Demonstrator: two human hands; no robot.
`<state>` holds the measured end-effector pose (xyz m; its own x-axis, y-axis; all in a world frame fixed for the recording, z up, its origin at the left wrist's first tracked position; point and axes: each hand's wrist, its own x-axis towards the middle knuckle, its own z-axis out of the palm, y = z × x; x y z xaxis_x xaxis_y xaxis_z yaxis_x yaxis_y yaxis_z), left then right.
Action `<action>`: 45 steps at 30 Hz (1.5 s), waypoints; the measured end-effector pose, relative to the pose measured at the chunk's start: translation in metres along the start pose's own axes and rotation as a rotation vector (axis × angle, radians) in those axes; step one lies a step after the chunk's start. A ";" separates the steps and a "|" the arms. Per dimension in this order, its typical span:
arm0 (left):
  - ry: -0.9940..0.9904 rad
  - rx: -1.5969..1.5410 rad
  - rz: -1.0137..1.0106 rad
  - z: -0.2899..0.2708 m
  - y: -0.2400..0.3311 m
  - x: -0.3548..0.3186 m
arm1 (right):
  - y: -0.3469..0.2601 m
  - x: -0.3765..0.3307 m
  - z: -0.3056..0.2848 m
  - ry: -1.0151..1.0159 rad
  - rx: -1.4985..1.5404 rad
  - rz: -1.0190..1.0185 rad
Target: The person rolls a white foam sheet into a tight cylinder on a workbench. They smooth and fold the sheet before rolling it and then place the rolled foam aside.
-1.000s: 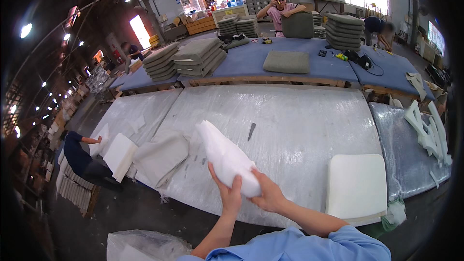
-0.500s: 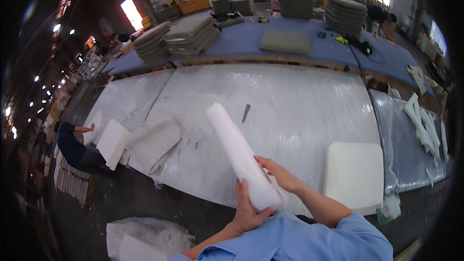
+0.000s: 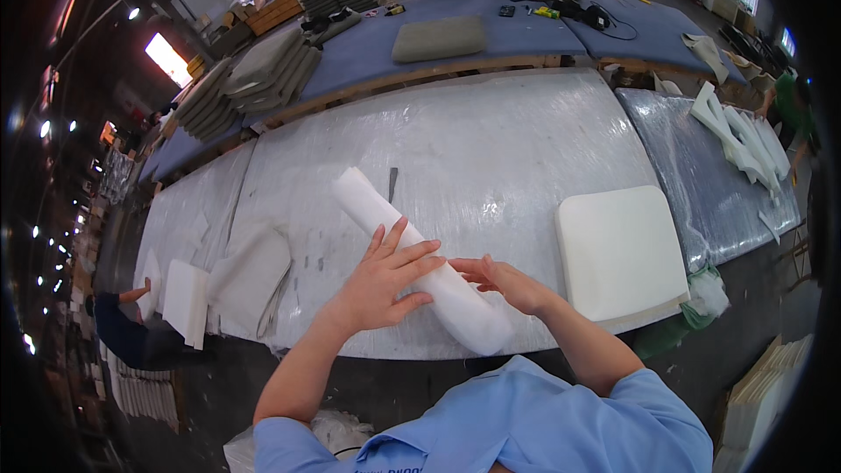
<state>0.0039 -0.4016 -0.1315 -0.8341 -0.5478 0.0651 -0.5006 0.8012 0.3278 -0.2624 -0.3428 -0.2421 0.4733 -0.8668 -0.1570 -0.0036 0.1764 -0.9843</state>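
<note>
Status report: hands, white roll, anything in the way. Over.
Left hand spread on white roll. Right hand at its side, contact unclear. Roll slanted, far end leftward. Dark strip near that end, white pad apart, rightward.

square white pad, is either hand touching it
No, the left hand and right hand are both at the white roll, left of the pad.

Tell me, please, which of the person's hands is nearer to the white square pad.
Right. The right hand is left of the white square pad, apart from it; the left hand has its fingers over the white roll, farther left.
</note>
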 end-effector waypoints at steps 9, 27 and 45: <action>-0.187 -0.174 0.059 -0.011 -0.018 0.040 | -0.087 -0.041 0.020 0.101 -0.730 -0.049; -0.371 -0.164 0.405 -0.020 -0.076 0.057 | -0.089 -0.020 0.102 0.528 -1.039 0.104; -0.299 -0.151 0.431 -0.002 -0.067 0.058 | -0.049 -0.013 0.108 0.819 -0.569 0.235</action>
<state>-0.0104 -0.4875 -0.1476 -0.9969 -0.0671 -0.0400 -0.0780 0.8824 0.4641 -0.1729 -0.2896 -0.1835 -0.3393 -0.9290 -0.1478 -0.5371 0.3203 -0.7803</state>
